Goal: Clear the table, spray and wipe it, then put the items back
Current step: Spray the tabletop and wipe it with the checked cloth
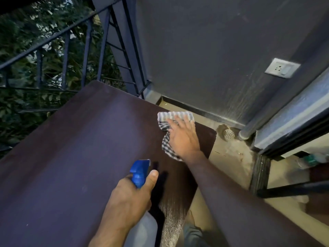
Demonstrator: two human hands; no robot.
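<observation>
Dark brown wood-grain table (80,157), smooth with a dull sheen, speckled with fine droplets at the near right edge. Soft woven checked cloth (165,125) at the far right corner; spray bottle (142,227) of cloudy translucent plastic with a glossy blue plastic head (140,172). Painted metal railing (65,56) at far left, rough matt grey wall (213,50) beyond.

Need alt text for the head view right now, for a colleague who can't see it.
A person's right hand presses a grey-and-white checked cloth flat near the far right corner of a dark brown wooden table, while the left hand grips a blue-nozzled spray bottle above it. Black metal railing stands behind.
</observation>
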